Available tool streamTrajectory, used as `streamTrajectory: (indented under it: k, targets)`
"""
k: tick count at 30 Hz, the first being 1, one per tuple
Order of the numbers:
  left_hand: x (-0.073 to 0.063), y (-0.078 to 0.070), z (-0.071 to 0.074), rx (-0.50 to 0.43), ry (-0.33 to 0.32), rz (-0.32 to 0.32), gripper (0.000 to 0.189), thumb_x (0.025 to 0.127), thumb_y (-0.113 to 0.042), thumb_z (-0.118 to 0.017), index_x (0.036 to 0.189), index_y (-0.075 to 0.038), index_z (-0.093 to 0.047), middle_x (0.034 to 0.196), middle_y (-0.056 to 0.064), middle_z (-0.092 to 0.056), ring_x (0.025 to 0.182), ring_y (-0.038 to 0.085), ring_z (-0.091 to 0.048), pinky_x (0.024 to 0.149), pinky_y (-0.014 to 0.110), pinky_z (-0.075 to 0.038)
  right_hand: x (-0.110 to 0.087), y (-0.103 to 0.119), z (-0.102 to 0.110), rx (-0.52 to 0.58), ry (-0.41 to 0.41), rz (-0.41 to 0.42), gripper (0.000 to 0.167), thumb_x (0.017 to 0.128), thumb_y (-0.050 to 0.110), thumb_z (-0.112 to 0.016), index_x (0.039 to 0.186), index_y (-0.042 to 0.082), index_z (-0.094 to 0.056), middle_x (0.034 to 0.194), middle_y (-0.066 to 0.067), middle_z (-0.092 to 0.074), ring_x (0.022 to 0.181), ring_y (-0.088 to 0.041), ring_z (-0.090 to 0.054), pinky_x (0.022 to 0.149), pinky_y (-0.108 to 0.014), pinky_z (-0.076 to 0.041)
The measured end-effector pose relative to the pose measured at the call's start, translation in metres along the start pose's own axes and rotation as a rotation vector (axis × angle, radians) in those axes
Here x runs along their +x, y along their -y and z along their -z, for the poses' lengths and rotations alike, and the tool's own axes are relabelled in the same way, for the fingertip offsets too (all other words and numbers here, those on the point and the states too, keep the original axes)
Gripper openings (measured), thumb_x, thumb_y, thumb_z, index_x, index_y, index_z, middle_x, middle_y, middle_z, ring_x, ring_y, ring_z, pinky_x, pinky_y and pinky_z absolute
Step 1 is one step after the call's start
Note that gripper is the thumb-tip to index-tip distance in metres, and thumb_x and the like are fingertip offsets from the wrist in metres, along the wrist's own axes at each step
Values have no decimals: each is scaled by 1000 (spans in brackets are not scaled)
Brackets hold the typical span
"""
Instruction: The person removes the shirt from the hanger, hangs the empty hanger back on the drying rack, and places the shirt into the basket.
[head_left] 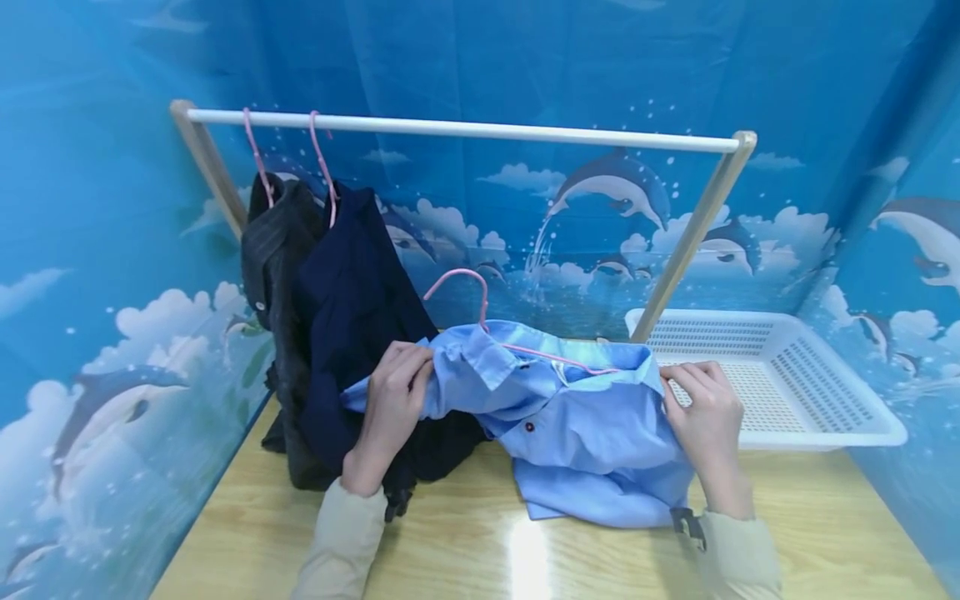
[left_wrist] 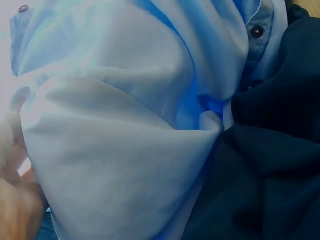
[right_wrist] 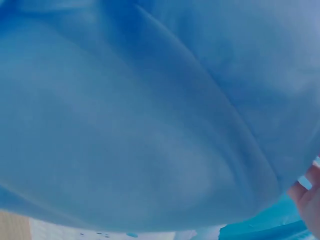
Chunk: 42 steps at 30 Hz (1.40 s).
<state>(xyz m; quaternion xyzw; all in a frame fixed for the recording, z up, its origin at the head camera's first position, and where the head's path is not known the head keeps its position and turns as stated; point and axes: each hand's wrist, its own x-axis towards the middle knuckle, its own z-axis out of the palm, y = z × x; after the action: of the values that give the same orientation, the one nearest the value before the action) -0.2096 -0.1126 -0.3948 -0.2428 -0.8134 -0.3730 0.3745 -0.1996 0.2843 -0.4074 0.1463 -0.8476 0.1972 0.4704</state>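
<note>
A light blue button-up shirt (head_left: 577, 433) is stretched between both hands above the table, its lower part sagging toward the wood. Inside its collar sits a pink hanger (head_left: 483, 292), hook up and off the rail. My left hand (head_left: 393, 396) pinches the shirt's left shoulder, close to the dark clothes. My right hand (head_left: 705, 404) grips the opposite shoulder, in front of the white basket. In the left wrist view, shirt cloth (left_wrist: 115, 160) fills most of the picture beside dark fabric (left_wrist: 270, 165). Blue cloth (right_wrist: 125, 125) hides most of the right wrist view.
A rack with a white rail (head_left: 465, 128) and wooden legs stands behind. On its left hang a black garment (head_left: 277, 250) and a navy garment (head_left: 360, 275), both on pink hangers. The white plastic basket (head_left: 832, 437) stands at right on the wooden table (head_left: 465, 542).
</note>
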Motion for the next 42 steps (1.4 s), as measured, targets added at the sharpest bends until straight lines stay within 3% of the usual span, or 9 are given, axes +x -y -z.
streamTrajectory:
  k: [4,8,12,16,20,25,31,35,42]
  targets:
    - [0,-1,-1,1,-2,5,12,95,5,-65,95,-1,-74,94,9,-73,93,25,-62,82,42,-55,3,5,2,26,7,-19,10,90,4,-72,99,5,-77,89,-14,-74,82,-33,-61,67,-41,-44]
    - [0,-1,-2,5,-4,-7,12,95,5,-65,95,-2,-75,94,9,-73,93,25,-62,83,42,-55,9,14,6,84,-61,-34,21,90,-1,-72,109,7,-77,94,-13,-72,84,-31,-62,73,-34,-42]
    - [0,-2,-4,9,6,-37,12,94,6,-66,95,-1,-75,93,10,-73,93,27,-62,87,44,-55,13,22,10,84,-114,73,31,82,-9,-76,106,10,-79,96,-13,-72,86,-34,-64,73,-36,-45]
    - [1,-3,-6,33,27,-70,10,92,6,-68,94,-1,-75,92,10,-72,90,27,-62,88,45,-55,16,30,15,42,-36,227,45,86,-15,-62,103,21,-82,104,-11,-72,90,-36,-64,63,-44,-48]
    - [1,-4,-7,51,34,-79,9,93,4,-69,94,-2,-75,92,10,-72,89,27,-61,88,45,-54,17,37,16,54,83,285,30,103,12,-54,97,23,-82,115,-13,-70,98,-38,-63,72,-48,-51]
    - [0,-2,-6,37,19,-71,9,93,5,-68,94,-1,-75,92,11,-72,89,27,-62,91,47,-54,17,41,13,69,78,297,41,98,49,-57,85,16,-78,114,-15,-70,100,-40,-63,84,-50,-49]
    - [0,0,-5,23,11,-49,9,94,4,-66,94,0,-74,92,11,-73,91,29,-62,91,47,-54,14,35,10,73,74,262,32,104,29,-55,90,10,-76,117,-15,-69,102,-41,-61,87,-50,-47]
    - [0,0,-4,31,7,-21,10,95,3,-66,94,-1,-74,93,10,-72,93,28,-62,88,44,-55,13,30,10,62,84,245,17,97,10,-58,96,11,-75,117,-14,-69,101,-41,-61,85,-51,-48]
    - [0,3,1,31,-20,17,11,97,2,-64,95,-1,-74,94,10,-72,94,27,-62,84,43,-55,14,22,15,-2,62,233,37,106,34,-48,94,14,-78,111,-13,-70,98,-41,-61,81,-50,-49]
